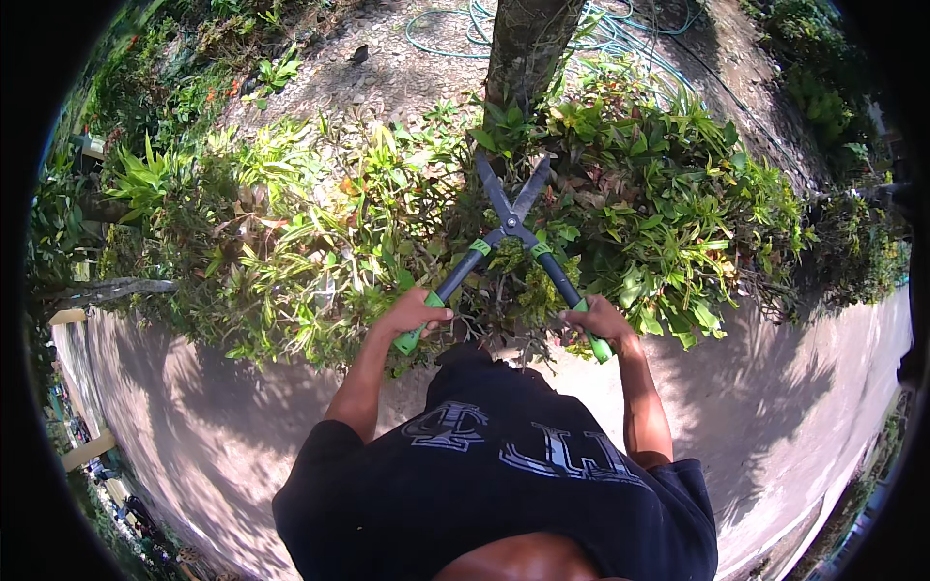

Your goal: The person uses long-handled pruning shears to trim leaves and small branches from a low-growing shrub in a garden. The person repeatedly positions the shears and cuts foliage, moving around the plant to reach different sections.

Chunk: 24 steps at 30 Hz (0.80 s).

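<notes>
My left hand [419, 314] grips the left green handle of a pair of hedge shears [512, 221]. The other green handle is in my right hand [601, 319]. The two dark blades stand apart in a V, pointing away from me, with their tips among leaves near the foot of a tree trunk [534, 54]. Around and under the shears spreads a leafy hedge [654, 210] of mixed green, yellow-green and reddish foliage. Whether any stem lies between the blades cannot be told.
A coiled green garden hose [454, 54] lies on the gravel behind the trunk. Paved ground [247, 407] with dappled shade runs along the near side of the hedge. A bare branch [123, 289] sticks out at the left, and wooden pieces [89, 450] show at the left rim.
</notes>
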{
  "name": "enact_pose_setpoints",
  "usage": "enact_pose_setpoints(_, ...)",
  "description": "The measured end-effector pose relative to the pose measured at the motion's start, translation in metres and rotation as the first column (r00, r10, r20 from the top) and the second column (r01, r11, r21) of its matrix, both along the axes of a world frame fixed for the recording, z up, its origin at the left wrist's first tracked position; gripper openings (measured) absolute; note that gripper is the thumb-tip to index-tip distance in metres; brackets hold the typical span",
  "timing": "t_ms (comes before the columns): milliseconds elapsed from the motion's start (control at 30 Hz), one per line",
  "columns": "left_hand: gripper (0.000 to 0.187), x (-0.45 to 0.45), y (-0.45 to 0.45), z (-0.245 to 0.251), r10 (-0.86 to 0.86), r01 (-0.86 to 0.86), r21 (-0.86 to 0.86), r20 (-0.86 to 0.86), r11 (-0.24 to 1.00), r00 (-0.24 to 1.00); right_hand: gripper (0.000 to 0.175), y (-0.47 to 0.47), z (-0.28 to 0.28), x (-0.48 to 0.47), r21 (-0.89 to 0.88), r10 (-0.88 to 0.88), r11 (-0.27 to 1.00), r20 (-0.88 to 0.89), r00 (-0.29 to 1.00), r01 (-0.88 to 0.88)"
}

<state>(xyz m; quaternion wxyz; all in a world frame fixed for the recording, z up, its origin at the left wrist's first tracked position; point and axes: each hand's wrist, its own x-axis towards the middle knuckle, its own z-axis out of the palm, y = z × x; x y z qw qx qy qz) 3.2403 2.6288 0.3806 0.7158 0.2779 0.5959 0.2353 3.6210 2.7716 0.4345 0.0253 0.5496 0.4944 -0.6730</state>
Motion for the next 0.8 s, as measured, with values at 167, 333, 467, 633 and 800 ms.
enact_pose_setpoints(167,0.024,-0.049,0.052,-0.007,-0.014,0.018,-0.045,0.086,0.999,0.996,0.028,0.052,-0.023,-0.025,-0.019,0.053,0.998,-0.032,0.998,-0.053)
enact_pose_setpoints(333,0.02,-0.01,0.131,-0.03,0.222,-0.215,-0.065,0.134,0.974,0.966,0.027,0.076,-0.06,-0.124,0.018,-0.195,0.98,-0.06,0.979,0.196)
enact_pose_setpoints(467,0.018,0.051,0.128,-0.024,0.354,-0.355,-0.032,0.194,0.934,0.915,0.024,0.075,-0.038,-0.129,0.018,-0.257,0.966,-0.084,0.963,0.26)
enact_pose_setpoints(633,0.022,0.017,0.077,-0.014,0.108,-0.113,0.04,0.096,0.993,0.989,0.026,0.048,-0.019,-0.046,-0.126,-0.196,0.975,-0.09,0.977,0.184)
enact_pose_setpoints(800,0.027,-0.03,0.064,0.014,-0.069,0.07,-0.013,0.087,0.997,0.994,0.027,0.039,-0.002,-0.012,-0.144,-0.09,0.986,-0.078,0.993,0.078)
